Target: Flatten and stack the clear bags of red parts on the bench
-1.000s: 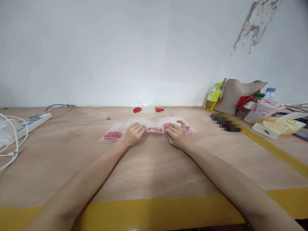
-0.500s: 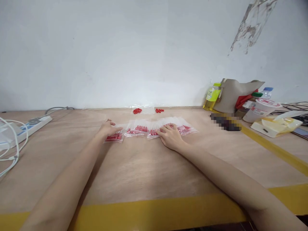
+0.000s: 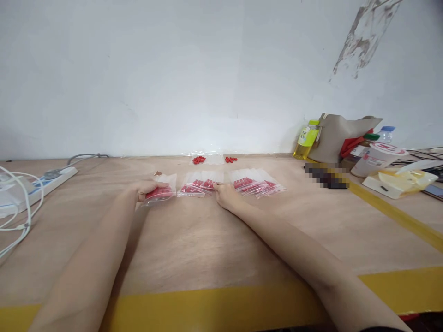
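Observation:
My left hand (image 3: 143, 189) is closed on the side of a clear zip bag (image 3: 168, 180) with red pieces inside, thumb over its top. The bag looks slightly lifted and bent. My right hand (image 3: 226, 195) pinches the right edge of a middle bag of red pieces (image 3: 208, 182), which overlaps its neighbours. Right of that hand, another overlapping row of zip bags (image 3: 258, 180) lies fanned out on the table.
Two small heaps of loose red pieces (image 3: 198, 160) (image 3: 230, 159) lie near the wall. A white power strip (image 3: 60, 177) and cables sit at left. At right are a yellow-capped bottle (image 3: 306, 139), a grey bag (image 3: 328, 140), a cup (image 3: 375, 159) and a tissue pack (image 3: 398, 182).
My left hand has closed on the leftmost bag and raised its edge. My right hand has moved left off the right-hand row to the edge of a middle bag.

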`<state>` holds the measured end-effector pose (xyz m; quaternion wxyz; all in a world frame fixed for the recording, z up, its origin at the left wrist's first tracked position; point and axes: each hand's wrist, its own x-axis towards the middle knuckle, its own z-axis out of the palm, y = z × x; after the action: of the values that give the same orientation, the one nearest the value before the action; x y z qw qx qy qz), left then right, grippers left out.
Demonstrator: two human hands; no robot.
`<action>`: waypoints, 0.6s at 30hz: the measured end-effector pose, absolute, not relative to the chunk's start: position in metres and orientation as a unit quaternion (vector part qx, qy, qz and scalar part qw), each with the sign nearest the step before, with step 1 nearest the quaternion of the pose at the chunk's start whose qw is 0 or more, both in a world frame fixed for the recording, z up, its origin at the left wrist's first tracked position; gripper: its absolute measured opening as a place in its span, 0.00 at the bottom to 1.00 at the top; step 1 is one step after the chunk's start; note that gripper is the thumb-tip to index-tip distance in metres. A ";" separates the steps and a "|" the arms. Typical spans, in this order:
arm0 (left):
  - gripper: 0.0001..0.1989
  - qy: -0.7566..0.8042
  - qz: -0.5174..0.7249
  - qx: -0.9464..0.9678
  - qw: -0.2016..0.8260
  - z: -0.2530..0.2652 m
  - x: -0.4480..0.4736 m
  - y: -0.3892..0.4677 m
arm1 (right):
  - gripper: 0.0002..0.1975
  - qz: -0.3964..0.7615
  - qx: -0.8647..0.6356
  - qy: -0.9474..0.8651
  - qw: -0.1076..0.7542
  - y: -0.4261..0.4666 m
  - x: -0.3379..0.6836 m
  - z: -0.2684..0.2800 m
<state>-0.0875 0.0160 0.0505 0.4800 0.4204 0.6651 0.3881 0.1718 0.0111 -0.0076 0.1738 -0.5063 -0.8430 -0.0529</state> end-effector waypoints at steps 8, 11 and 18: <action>0.17 0.549 0.447 0.428 0.562 0.063 -0.043 0.022 | 0.23 0.024 -0.465 -0.834 0.296 0.007 0.139 -0.021; 0.30 0.542 0.478 0.448 0.527 0.049 -0.007 0.023 | 0.36 0.022 -0.501 -0.772 0.391 0.000 0.154 -0.019; 0.41 0.625 0.345 0.610 0.343 0.026 0.047 0.044 | 0.11 -0.135 -0.355 -0.854 0.357 0.003 0.227 -0.014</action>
<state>0.0473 0.0439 0.0262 0.3426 0.6101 0.6255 0.3453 0.2269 0.0026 -0.0141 0.3566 -0.3548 -0.8537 -0.1348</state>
